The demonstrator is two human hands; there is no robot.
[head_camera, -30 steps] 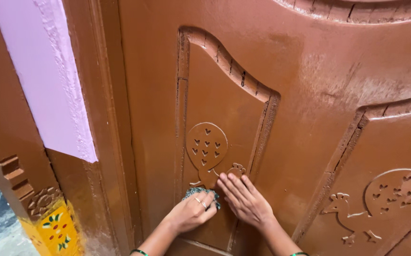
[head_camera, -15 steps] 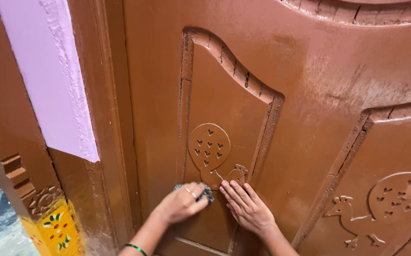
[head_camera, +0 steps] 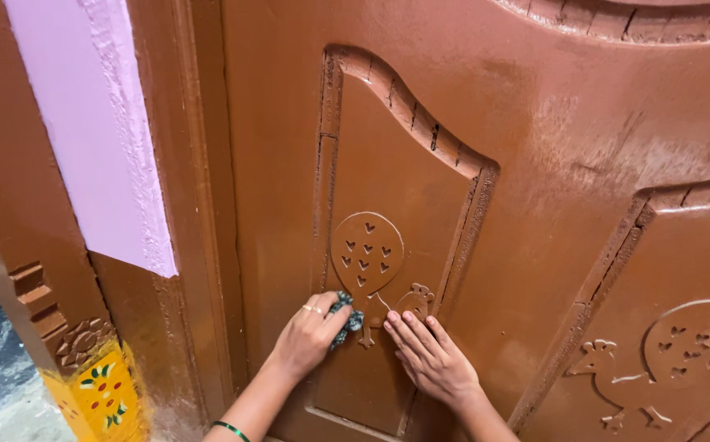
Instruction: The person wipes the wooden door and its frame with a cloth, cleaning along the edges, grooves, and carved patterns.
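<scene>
My left hand: my left hand point(head_camera: 310, 331) is curled tight around a small dark scrubby pad point(head_camera: 347, 312) and presses it on the door.
My right hand: my right hand point(head_camera: 430, 358) is open and flat, fingers spread, holding nothing. It lies on the door just right of the pad.
The pad: rough and lumpy, grey-green, bunched up under my fingertips. It sits on the foot of the carved bird, low in the sunk panel.
The door: the door point(head_camera: 535, 164) is brown wood, smooth and a bit shiny, with pale dull smears higher up.
The carved bird: a raised peacock shape point(head_camera: 369, 266) with a round tail full of little heart holes. Its small head pokes up right by my right fingertips.
The other bird: a second peacock shape point(head_camera: 674, 356) sits far to the right in another panel.
Edges: the sunk panel has a bumpy, wavy rim point(head_camera: 404, 106) with dark cracks. My hands are inside it, near its bottom edge.
Room to move: lots of flat panel above my hands.
The side: a brown door frame point(head_camera: 199, 205), a rough pink wall point(head_camera: 85, 123), and a yellow painted flower patch point(head_camera: 101, 393) low down.
</scene>
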